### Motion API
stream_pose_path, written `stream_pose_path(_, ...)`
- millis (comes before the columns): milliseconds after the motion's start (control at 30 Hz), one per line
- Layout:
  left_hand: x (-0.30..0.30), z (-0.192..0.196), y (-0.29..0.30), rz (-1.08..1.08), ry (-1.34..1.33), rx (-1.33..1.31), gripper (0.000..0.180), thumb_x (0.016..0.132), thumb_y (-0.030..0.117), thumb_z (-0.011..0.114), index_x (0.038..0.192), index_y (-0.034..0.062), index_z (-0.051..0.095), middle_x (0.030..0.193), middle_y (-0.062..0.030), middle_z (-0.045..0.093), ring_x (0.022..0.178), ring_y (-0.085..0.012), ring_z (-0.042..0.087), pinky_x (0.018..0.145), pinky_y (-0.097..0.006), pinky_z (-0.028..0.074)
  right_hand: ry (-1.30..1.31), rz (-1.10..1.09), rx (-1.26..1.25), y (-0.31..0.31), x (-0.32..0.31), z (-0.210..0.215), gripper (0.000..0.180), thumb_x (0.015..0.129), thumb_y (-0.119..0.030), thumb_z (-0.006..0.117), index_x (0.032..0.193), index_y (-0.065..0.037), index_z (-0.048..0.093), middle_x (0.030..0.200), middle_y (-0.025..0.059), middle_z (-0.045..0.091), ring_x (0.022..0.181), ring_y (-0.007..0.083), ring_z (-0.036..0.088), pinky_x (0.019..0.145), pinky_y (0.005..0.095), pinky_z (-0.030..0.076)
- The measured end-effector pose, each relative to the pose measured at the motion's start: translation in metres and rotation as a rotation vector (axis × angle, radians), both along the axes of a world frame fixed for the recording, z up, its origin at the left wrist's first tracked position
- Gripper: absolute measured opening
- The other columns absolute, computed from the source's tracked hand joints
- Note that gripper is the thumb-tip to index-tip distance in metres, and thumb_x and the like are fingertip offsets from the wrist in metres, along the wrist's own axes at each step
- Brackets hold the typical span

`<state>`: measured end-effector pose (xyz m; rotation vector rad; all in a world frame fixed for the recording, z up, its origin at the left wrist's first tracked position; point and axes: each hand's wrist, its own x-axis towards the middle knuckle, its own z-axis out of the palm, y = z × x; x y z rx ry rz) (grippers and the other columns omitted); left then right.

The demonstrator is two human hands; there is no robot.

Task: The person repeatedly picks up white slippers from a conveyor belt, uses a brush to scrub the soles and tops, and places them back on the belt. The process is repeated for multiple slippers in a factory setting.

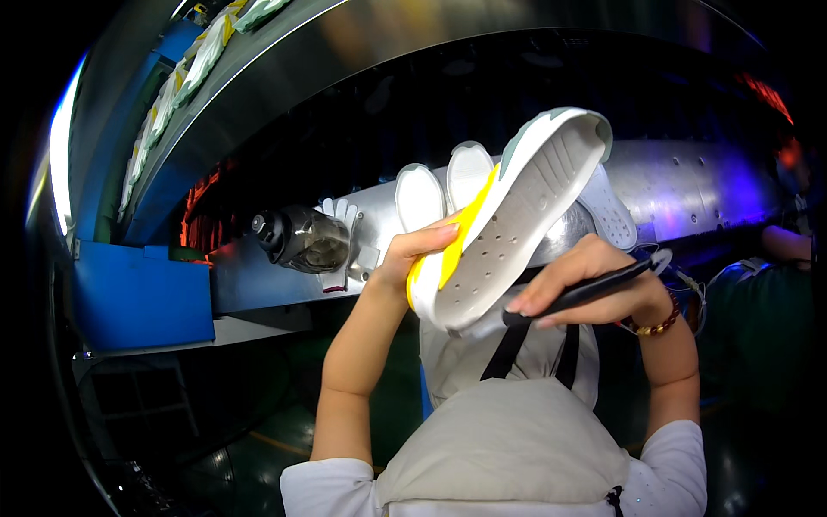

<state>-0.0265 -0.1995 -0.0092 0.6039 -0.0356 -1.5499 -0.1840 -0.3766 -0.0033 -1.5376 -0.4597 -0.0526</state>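
Note:
A white shoe sole (517, 226) with yellow and grey-green patches is held up at a slant, its holed inner side facing me. My left hand (415, 252) grips its yellow side wall near the lower end. In my right hand (594, 274) is a slim tool with a black handle (594, 292), held like a pen. Its pale end is blurred and lies at the sole's lower rim; whether it touches, and what kind of tip it is, I cannot tell. Behind, two white soles (419, 198) stand on the metal ledge, and another pale piece (610, 207) lies to the right.
A dark transparent bottle (301, 239) stands on the metal ledge (689, 194) at left, beside a pale glove (339, 211). A blue box (142, 297) sits further left. Several soles line the conveyor (172, 108) at upper left. Another person's arm (786, 244) shows at the right edge.

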Motion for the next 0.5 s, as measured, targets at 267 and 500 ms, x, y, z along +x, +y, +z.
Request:
stream_pose_path(267, -0.002, 0.027, -0.008, -0.236, -0.332, 0.481, 0.049, 0.069, 0.026, 0.053, 0.110, -0.0001, 0.049, 0.103, -0.0141, 0.056, 0.082, -0.0207, 0.058, 0.070, -0.025, 0.046, -0.075, 0.120, -0.176, -0.019, 0.005, 0.016, 0.014, 0.069, -0.002, 0.063, 0.083, 0.000, 0.062, 0.085, 0.0136, 0.062, 0.078, 0.0222, 0.062, 0.073, 0.0274, 0.048)
stream_pose_path(500, 0.009, 0.026, 0.009, -0.157, -0.398, 0.518, 0.050, 0.068, 0.033, 0.055, 0.108, 0.0025, 0.052, 0.102, -0.0130, 0.056, 0.082, -0.0177, 0.057, 0.068, -0.023, 0.045, 0.006, -0.094, -0.141, -0.026, -0.001, 0.009, 0.016, 0.066, 0.000, 0.065, 0.081, 0.001, 0.061, 0.088, 0.0135, 0.062, 0.083, 0.0229, 0.061, 0.075, 0.0291, 0.048)
